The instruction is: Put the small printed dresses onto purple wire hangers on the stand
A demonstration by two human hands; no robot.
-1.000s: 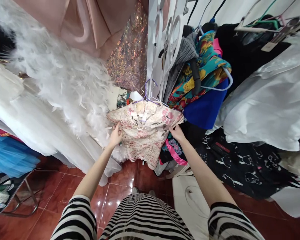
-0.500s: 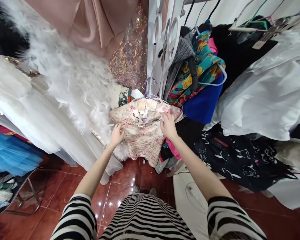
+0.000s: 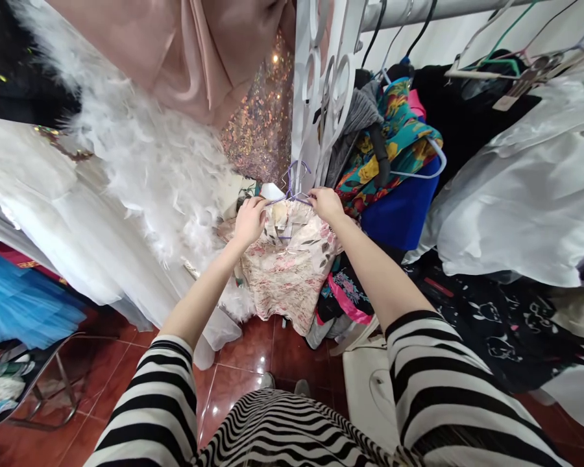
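A cream floral blouse [image 3: 287, 285] with pink and dark flower prints hangs in front of me on a purple clothes hanger [image 3: 291, 185]. My left hand [image 3: 251, 220] is closed, fingertips pinching the hanger's left arm at the blouse's neckline. On the opposite side, my right hand [image 3: 327, 206] pinches the hanger's right arm close to the hook. Both hands partly cover the blouse's shoulders. Whether blouse fabric is also caught between the fingers cannot be made out. A lighter second hanger seems to lie against the purple one.
White feathered fabric [image 3: 160, 155] and a pink satin garment [image 3: 194, 45] hang at left. A white scrolled metal frame [image 3: 316, 97] rises behind the blouse. Colourful garments [image 3: 394, 143] and a white satin one [image 3: 520, 207] crowd the right. Below are red floor tiles [image 3: 253, 350] and a white box-like object [image 3: 370, 383].
Both hands have moved up and inward, from the blouse's chest and shoulder to the hanger's arms near the hook. The blouse's spread sleeves now look drawn in beneath the hands.
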